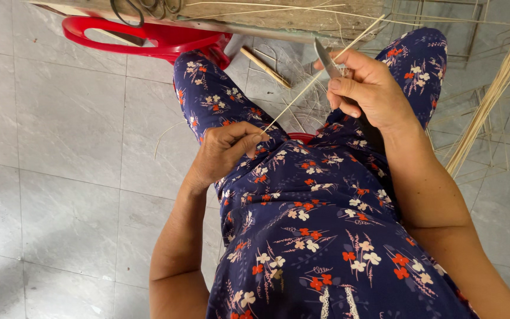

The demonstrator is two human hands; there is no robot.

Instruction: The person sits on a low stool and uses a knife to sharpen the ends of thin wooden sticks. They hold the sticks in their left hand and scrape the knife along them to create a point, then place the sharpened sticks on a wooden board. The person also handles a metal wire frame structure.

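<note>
The knife (324, 58) shows only a short grey stretch of blade; its handle is buried inside the closed right hand (368, 88). The near end of the thin bamboo strip (308, 84) vanishes under the pinched fingers of the left hand (226, 150). The red plastic stool (149, 35) is cut by the top edge and partly covered by a knee. The bundle of pale strips (497, 88) runs out at the right edge.
</note>
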